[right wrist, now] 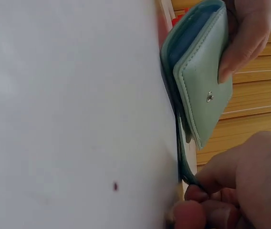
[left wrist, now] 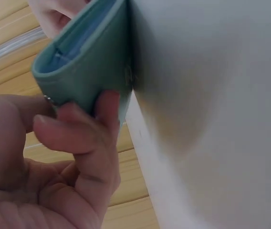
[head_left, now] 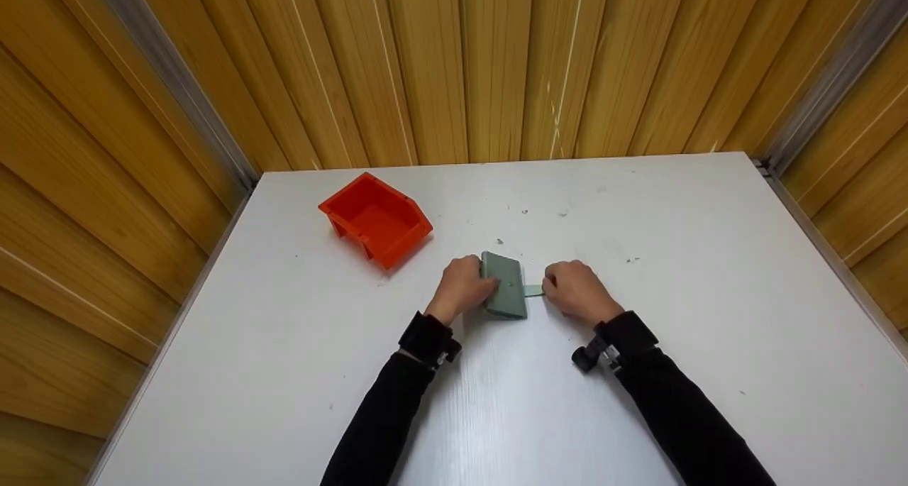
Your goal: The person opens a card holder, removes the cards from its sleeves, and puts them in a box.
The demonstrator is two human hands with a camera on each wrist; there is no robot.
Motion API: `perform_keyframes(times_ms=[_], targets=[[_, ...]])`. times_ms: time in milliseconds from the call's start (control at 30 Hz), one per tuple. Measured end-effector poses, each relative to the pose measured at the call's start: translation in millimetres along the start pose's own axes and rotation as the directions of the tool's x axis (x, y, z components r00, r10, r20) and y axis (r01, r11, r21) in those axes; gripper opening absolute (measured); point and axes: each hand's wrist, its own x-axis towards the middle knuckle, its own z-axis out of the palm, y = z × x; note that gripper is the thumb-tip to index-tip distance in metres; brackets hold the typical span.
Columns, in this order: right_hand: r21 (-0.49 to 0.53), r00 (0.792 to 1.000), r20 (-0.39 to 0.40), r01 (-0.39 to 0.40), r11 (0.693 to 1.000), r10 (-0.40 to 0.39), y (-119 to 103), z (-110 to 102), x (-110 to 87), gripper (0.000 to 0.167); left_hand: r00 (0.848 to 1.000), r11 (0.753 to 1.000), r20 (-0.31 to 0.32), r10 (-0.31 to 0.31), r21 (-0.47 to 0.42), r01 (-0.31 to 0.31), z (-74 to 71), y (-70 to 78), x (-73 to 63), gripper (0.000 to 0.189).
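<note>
A green wallet [head_left: 505, 287] with a small metal emblem on its face is held just at the white table, folded, its bluish lining showing at the edge in both wrist views. My left hand [head_left: 462, 287] grips the wallet's left side, thumb on the front face and fingers behind. From the wallet's right side runs a narrow green strap [head_left: 533, 291]. My right hand [head_left: 578, 289] pinches the end of that strap between thumb and curled fingers. In the right wrist view the strap [right wrist: 185, 164] extends from beneath the wallet [right wrist: 204, 81] to my fingers.
An orange-red open bin [head_left: 376, 220] stands on the white table [head_left: 284, 372], up and left of the wallet. Yellow wood-patterned panels [head_left: 496, 67] wall the table's back and sides. Small dark specks lie scattered on the tabletop.
</note>
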Motion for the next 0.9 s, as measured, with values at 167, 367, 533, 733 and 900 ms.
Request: perform_keyframes(times_ms=[167, 367, 533, 733, 900], targets=[[0.004, 1.000, -0.008, -0.001, 1.000, 0.001, 2.2, -1.5, 0.0, 0.025, 0.999, 0.999, 0.037, -0.037, 0.034, 0.036, 0.7, -5.3, 2.2, 0.031], [-0.001, 0.999, 0.006, -0.049, 0.999, 0.049, 1.2, 0.1, -0.7, 0.025, 0.999, 0.987, -0.004, -0.036, 0.157, 0.036, 4.5, -8.2, 3.0, 0.036], [-0.016, 0.999, 0.003, -0.046, 0.999, 0.046, 1.4, -0.3, -0.5, 0.024, 0.997, 0.972, -0.068, 0.044, 0.232, -0.027, 9.5, -1.6, -0.6, 0.040], [-0.017, 1.000, 0.006, -0.030, 0.999, 0.030, 1.6, 0.9, 0.1, 0.024, 0.927, 0.857, 0.025, 0.374, 0.373, -0.356, 18.0, -0.6, -8.1, 0.043], [-0.023, 1.000, 0.004, -0.021, 1.000, 0.021, 1.7, -1.3, -0.4, 0.025, 0.892, 0.791, 0.089, 0.443, 0.430, -0.435, 19.1, -0.8, -10.5, 0.047]])
